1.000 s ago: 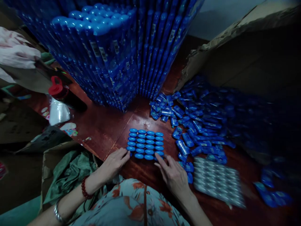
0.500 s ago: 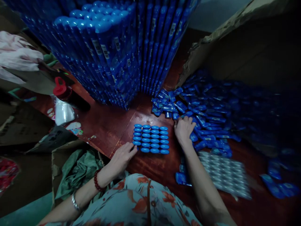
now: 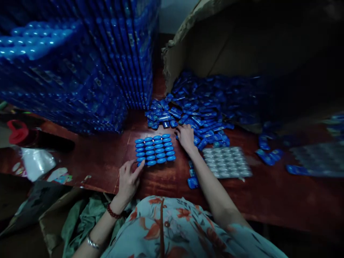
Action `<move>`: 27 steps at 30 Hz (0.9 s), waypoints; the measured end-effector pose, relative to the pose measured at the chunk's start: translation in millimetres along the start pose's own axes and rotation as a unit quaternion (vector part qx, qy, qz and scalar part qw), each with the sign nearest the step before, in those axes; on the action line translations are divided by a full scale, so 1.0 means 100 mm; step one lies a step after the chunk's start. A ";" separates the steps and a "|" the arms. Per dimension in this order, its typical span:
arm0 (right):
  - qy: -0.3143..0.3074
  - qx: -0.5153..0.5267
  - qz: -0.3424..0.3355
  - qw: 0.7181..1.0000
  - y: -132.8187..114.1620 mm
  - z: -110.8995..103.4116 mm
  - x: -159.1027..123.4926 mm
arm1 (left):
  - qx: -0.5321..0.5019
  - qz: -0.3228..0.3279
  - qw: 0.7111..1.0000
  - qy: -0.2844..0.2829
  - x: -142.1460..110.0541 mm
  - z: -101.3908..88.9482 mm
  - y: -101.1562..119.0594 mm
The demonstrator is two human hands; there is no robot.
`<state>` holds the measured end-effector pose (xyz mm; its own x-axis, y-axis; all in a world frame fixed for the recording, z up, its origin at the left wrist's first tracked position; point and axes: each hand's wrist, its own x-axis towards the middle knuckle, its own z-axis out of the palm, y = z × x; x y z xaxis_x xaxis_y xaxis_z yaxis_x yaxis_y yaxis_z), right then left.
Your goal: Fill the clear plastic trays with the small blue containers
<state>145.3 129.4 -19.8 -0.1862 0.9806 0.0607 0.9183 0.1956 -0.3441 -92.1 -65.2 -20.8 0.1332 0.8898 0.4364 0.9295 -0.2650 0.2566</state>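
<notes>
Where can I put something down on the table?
Bare tabletop shows between the red-lidded bottle and the neat blue rows, and in front of the silvery pack. It's crowded around the loose blue packets by the cardboard box.

The left hand (image 3: 129, 177) and the right hand (image 3: 186, 137) work above a reddish table (image 3: 161, 182).
The left hand touches the near left corner of a neat block of blue-topped pieces (image 3: 159, 151); the right hand is at the edge of the loose blue packets (image 3: 206, 118), and whether it grips one is difficult to see. A silvery pack (image 3: 225, 162) lies beside the right forearm.
</notes>
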 end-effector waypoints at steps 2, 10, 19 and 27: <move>0.003 0.002 0.009 1.000 -0.09 -0.01 0.00 | -0.010 -0.016 1.000 0.007 0.03 -0.01 0.01; 0.025 0.010 0.025 0.999 -0.25 -0.23 -0.17 | 0.005 -0.088 0.992 -0.093 0.78 0.06 0.38; 0.170 0.136 0.124 0.968 0.87 -1.44 -2.25 | 0.041 -0.088 0.984 -0.152 0.96 0.21 0.45; -0.013 0.068 0.359 0.931 1.49 -1.28 -3.70 | 0.058 -0.086 0.986 -0.134 0.95 0.23 0.46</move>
<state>395.2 -203.1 26.4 0.4479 0.8575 -0.2531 0.7570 -0.5143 -0.4032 -29.0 15.1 12.8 0.0428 0.9881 0.1476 0.9772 -0.0722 0.1999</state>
